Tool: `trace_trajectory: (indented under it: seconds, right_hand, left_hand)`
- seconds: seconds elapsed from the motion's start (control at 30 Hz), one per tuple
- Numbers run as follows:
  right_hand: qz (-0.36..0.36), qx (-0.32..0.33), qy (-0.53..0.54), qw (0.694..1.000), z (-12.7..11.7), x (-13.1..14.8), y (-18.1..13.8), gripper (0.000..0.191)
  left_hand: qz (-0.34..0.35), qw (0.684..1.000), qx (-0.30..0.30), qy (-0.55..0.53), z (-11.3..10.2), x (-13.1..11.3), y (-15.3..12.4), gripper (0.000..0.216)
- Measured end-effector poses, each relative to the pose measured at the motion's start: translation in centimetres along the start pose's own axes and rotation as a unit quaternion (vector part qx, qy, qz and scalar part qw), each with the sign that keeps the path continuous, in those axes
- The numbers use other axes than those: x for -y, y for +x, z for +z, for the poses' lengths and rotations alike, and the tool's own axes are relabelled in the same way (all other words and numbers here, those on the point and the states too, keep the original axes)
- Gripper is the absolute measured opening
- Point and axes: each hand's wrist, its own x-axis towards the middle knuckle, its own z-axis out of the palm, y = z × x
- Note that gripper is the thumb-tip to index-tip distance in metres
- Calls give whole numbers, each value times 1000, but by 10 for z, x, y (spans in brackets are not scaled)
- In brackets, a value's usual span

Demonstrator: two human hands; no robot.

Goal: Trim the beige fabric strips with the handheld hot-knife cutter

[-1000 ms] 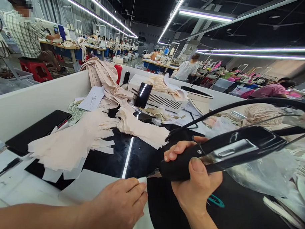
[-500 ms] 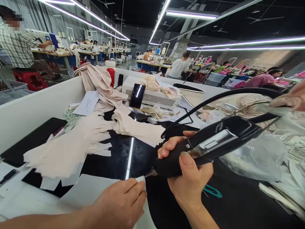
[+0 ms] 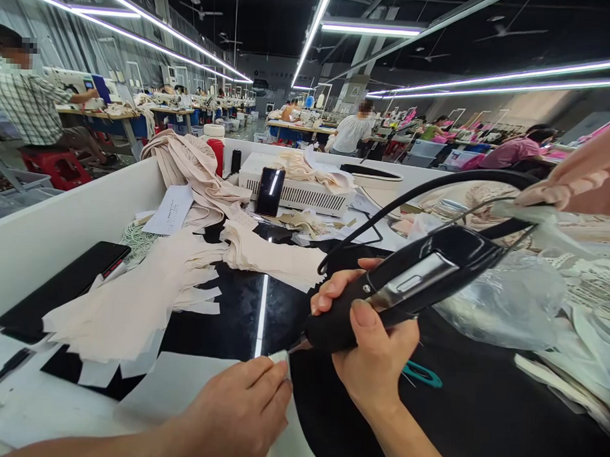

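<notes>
My right hand (image 3: 375, 351) is wrapped round a black handheld power tool (image 3: 413, 275) with a silver lever on its side. The tool is tilted, its cord end up to the right and its thin metal tip (image 3: 299, 345) down to the left. Just beside that tip, my left hand (image 3: 239, 406) pinches a small white strip (image 3: 281, 358), cloth or paper; I cannot tell which. Whether the tip touches the strip is unclear. Under my left hand lies a white sheet (image 3: 180, 377). A teal loop-shaped thing (image 3: 422, 374) lies behind my right wrist.
Cream fabric pieces (image 3: 127, 302) are heaped at left, with another stack (image 3: 271, 254) behind. A phone (image 3: 269, 192) leans on a white vented box (image 3: 306, 196). The tool's black cord (image 3: 411, 192) arches right. A plastic bag (image 3: 502, 302) lies at right. Co-workers sit beyond the white table wall (image 3: 85, 217).
The whole view has shifted slightly. Both hands keep their grips, and the tool's tip stays beside the white strip. Nothing was taken up or let go.
</notes>
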Motion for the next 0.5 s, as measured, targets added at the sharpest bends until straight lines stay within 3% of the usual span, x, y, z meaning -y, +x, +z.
trace_trajectory:
  seconds: [0.5]
  right_hand:
    - [-6,-5,-7,1000,3,-3,-2,35]
  left_hand:
    - [-29,999,-9,-10,0,-3,0,21]
